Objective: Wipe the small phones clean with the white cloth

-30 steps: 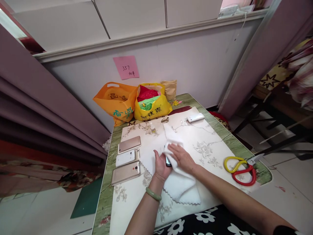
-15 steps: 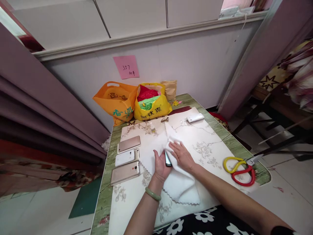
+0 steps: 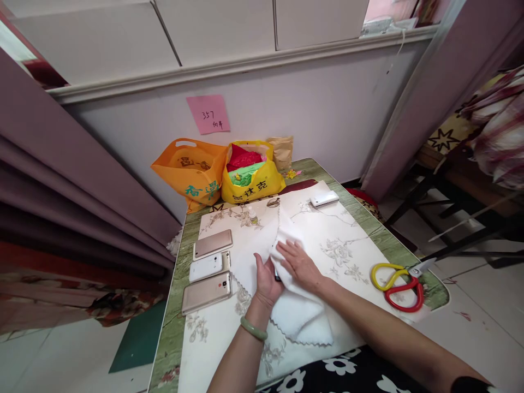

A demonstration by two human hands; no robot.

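Note:
My left hand (image 3: 267, 283) is under a dark phone (image 3: 277, 274) and grips it, thumb pointing up and away. Only a small lower corner of the phone shows; the rest lies beneath a white cloth (image 3: 302, 319) with a scalloped edge. From the right, my right hand (image 3: 299, 266) holds the cloth against the phone, its fingers laid over the fabric. The cloth spreads across the table on both sides of the hands. Left of them lie a pink-gold phone (image 3: 213, 243), a white phone (image 3: 206, 267) on top of another phone, and a gold phone (image 3: 207, 293).
Yellow-and-red handled scissors (image 3: 399, 284) lie at the right table edge. Another white phone (image 3: 324, 198) rests at the back right. An orange bag (image 3: 186, 169), a stuffed yellow bag (image 3: 254, 185) and a brown paper pouch (image 3: 281, 153) stand along the back. A small bottle (image 3: 252, 216) is nearby.
My right hand has slid slightly left and toward me, drawing the cloth over most of the phone's screen. My left hand keeps its hold. The camera view has shifted a little.

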